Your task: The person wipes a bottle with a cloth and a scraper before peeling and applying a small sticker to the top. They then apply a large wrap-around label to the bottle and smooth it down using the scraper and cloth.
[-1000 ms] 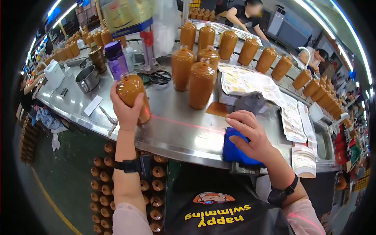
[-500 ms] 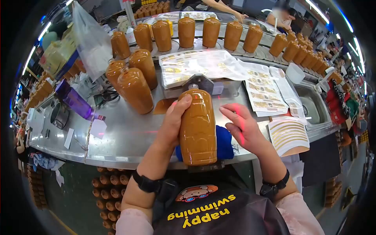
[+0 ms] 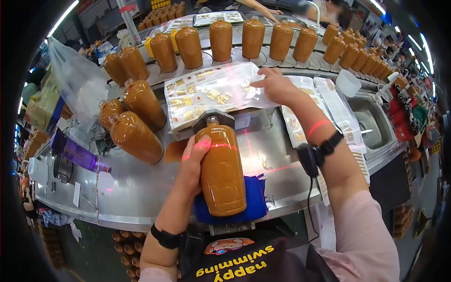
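Note:
My left hand (image 3: 191,160) is wrapped round the upper left side of a glossy brown bottle (image 3: 223,176). The bottle leans back, its base over a blue cloth (image 3: 256,197) and its neck at a dark metal bracket (image 3: 201,123). My right hand (image 3: 278,87) is over the right part of a sheet of gold decals (image 3: 206,91), fingers apart and pointing left. Whether the fingertips touch a decal is hard to make out. Red laser lines cross the bottle, my left thumb and my right forearm.
Several brown bottles (image 3: 136,136) stand at the left, and more line the curved conveyor (image 3: 206,58) behind. At the right are another decal sheet (image 3: 293,124), a white cup (image 3: 347,82) and a sink (image 3: 376,122). A purple bottle (image 3: 77,155) lies far left. A co-worker's arm (image 3: 258,7) reaches in behind.
My right hand has moved from beside the bottle up and away to the decal sheet. My left hand keeps hold of the bottle. The view has shifted.

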A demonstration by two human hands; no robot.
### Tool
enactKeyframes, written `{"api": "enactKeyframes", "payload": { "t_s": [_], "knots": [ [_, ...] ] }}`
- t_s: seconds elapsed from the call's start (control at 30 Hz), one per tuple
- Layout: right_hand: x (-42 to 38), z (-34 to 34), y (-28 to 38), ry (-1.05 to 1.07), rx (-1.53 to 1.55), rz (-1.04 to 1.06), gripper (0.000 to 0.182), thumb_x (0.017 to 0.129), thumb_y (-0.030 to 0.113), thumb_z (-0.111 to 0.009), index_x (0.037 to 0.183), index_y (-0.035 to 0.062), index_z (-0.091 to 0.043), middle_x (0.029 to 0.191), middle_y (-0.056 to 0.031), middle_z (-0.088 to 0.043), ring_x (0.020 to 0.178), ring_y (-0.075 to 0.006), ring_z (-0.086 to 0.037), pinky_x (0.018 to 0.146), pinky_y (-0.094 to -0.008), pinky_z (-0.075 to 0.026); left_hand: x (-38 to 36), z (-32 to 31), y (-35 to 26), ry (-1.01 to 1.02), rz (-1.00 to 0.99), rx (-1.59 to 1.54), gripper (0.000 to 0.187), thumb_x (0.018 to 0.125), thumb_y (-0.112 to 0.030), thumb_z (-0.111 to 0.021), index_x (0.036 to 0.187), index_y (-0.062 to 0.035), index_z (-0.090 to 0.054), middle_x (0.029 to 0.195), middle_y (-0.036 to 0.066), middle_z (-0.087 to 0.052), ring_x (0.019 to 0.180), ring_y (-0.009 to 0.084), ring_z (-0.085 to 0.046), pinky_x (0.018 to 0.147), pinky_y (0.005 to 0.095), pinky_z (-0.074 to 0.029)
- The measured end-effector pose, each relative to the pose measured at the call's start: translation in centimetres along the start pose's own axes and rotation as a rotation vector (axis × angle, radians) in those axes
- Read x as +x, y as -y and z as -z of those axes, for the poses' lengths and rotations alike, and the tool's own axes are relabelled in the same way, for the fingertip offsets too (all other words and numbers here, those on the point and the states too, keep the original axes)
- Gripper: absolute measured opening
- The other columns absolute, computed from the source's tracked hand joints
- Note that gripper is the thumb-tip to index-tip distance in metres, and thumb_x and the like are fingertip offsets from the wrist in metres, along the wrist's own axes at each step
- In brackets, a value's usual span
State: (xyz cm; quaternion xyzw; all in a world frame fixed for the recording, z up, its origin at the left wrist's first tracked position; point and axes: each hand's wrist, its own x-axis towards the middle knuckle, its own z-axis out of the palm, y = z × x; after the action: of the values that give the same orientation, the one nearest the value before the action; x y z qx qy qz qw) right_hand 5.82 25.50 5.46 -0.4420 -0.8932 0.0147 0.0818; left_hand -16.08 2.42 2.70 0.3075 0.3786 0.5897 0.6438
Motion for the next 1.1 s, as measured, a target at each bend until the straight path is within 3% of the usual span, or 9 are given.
{"api": "enactKeyframes", "payload": {
  "t_s": [0.13, 0.33, 0.43, 0.53, 0.63, 0.73, 0.83, 0.93, 1.1],
  "knots": [
    [2.5, 0.6, 0.5, 0.218, -0.190, 0.005, 0.036, 0.090, 0.013, -0.056, 0.115, 0.0329, -0.073, 0.140, -0.0057, -0.048, 0.132, -0.0300, -0.041, 0.102, -0.0475, -0.044, -0.1, 0.0, -0.2, 0.006, -0.030, 0.029, 0.051, 0.095, -0.031, -0.056, 0.135, -0.0023, -0.042, 0.120, 0.012, -0.058, 0.104, 0.0188, -0.062, 0.087, 0.0333, -0.054],
    [6.2, -1.8, 2.3, -0.021, 0.059, 0.395, 0.047, 0.084, 0.007, -0.056, 0.122, 0.0310, -0.069, 0.138, -0.0073, -0.049, 0.126, -0.0308, -0.044, 0.095, -0.0475, -0.048, 0.3, 0.4, 0.0, 0.013, -0.063, 0.019, 0.053, 0.095, -0.030, -0.055, 0.137, -0.0008, -0.039, 0.124, 0.013, -0.056, 0.110, 0.0198, -0.059, 0.094, 0.0342, -0.050],
    [8.3, -2.8, 5.7, 0.109, -0.009, 0.427, 0.045, 0.086, 0.012, -0.056, 0.125, 0.0323, -0.066, 0.138, -0.0080, -0.047, 0.125, -0.0301, -0.045, 0.091, -0.0518, -0.049, 0.2, 0.7, -0.2, 0.026, -0.034, 0.004, 0.053, 0.096, -0.029, -0.055, 0.137, -0.0003, -0.038, 0.125, 0.013, -0.056, 0.111, 0.0201, -0.059, 0.095, 0.0346, -0.050],
    [8.7, -0.8, 6.6, 0.237, -0.258, 0.312, 0.043, 0.085, 0.010, -0.056, 0.120, 0.0304, -0.069, 0.138, -0.0083, -0.048, 0.126, -0.0288, -0.046, 0.088, -0.0442, -0.051, 0.3, 0.8, -0.2, 0.029, -0.024, -0.006, 0.054, 0.095, -0.029, -0.056, 0.138, -0.0001, -0.037, 0.126, 0.014, -0.055, 0.112, 0.0203, -0.059, 0.095, 0.0348, -0.049],
    [10.1, -1.7, 2.5, 0.156, -0.397, 0.021, 0.027, 0.085, 0.019, -0.063, 0.108, 0.0278, -0.074, 0.129, -0.0078, -0.052, 0.126, -0.0272, -0.045, 0.092, -0.0487, -0.048, 0.5, 1.4, 0.0, 0.044, -0.042, -0.017, 0.056, 0.095, -0.028, -0.057, 0.138, 0.0000, -0.036, 0.126, 0.014, -0.055, 0.113, 0.0208, -0.058, 0.096, 0.0350, -0.049],
    [11.0, -1.8, -1.5, -0.020, -0.191, -0.228, 0.028, 0.087, 0.027, -0.061, 0.108, 0.0137, -0.073, 0.122, -0.0089, -0.060, 0.119, -0.0287, -0.054, 0.093, -0.0504, -0.047, 0.5, 1.1, 0.1, 0.033, -0.050, -0.007, 0.058, 0.094, -0.030, -0.058, 0.138, 0.0007, -0.036, 0.126, 0.014, -0.055, 0.113, 0.0211, -0.058, 0.097, 0.0351, -0.048],
    [13.2, -3.2, -4.3, 0.156, -0.196, -0.441, 0.037, 0.085, 0.039, -0.063, 0.105, 0.0107, -0.074, 0.113, -0.0130, -0.068, 0.108, -0.0299, -0.062, 0.097, -0.0453, -0.047, 0.4, 0.9, 0.0, 0.019, -0.039, -0.013, 0.060, 0.093, -0.031, -0.059, 0.138, 0.0013, -0.036, 0.126, 0.014, -0.055, 0.113, 0.0212, -0.058, 0.097, 0.0349, -0.048],
    [13.7, -4.8, -7.7, 0.095, 0.105, -0.447, 0.049, 0.079, 0.052, -0.064, 0.099, 0.0092, -0.075, 0.103, -0.0172, -0.071, 0.097, -0.0310, -0.067, 0.096, -0.0417, -0.046, 0.5, 0.8, 0.0, 0.018, -0.040, -0.012, 0.059, 0.093, -0.031, -0.059, 0.137, 0.0013, -0.037, 0.126, 0.014, -0.055, 0.113, 0.0208, -0.058, 0.097, 0.0347, -0.048],
    [10.5, -2.8, -6.2, -0.429, 0.028, -0.117, 0.032, 0.082, 0.036, -0.070, 0.088, 0.0048, -0.073, 0.102, -0.0159, -0.068, 0.097, -0.0327, -0.063, 0.087, -0.0433, -0.048, 0.4, 1.1, 0.0, 0.041, -0.023, -0.023, 0.055, 0.096, -0.033, -0.056, 0.137, -0.0003, -0.038, 0.125, 0.013, -0.056, 0.112, 0.0195, -0.058, 0.095, 0.0343, -0.049]
  ]
}}
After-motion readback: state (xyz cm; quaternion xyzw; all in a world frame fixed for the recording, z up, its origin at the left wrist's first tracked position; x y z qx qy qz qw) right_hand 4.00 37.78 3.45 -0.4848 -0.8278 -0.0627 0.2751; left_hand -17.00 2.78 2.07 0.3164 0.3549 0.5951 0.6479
